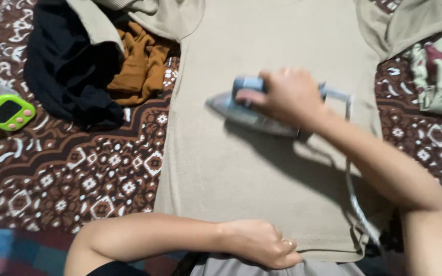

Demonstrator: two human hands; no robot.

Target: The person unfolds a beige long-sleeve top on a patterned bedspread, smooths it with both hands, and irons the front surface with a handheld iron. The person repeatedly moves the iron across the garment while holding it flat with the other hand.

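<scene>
A beige t-shirt [262, 168] lies flat on a brown patterned cloth [93, 174]. My right hand [287, 97] grips the handle of a grey-blue clothes iron [241, 110], whose soleplate rests on the shirt's chest, tip pointing left. The iron's white cord [354, 189] trails down along my right forearm to the shirt's lower right corner. My left hand [262, 243] rests with curled fingers on the shirt's bottom hem, a ring on one finger.
A black garment [67, 71] and an orange-brown garment [141, 64] lie crumpled at the upper left. A lime-green timer with pink buttons [7, 112] sits at the left edge. A floral cloth [441, 76] lies at the upper right.
</scene>
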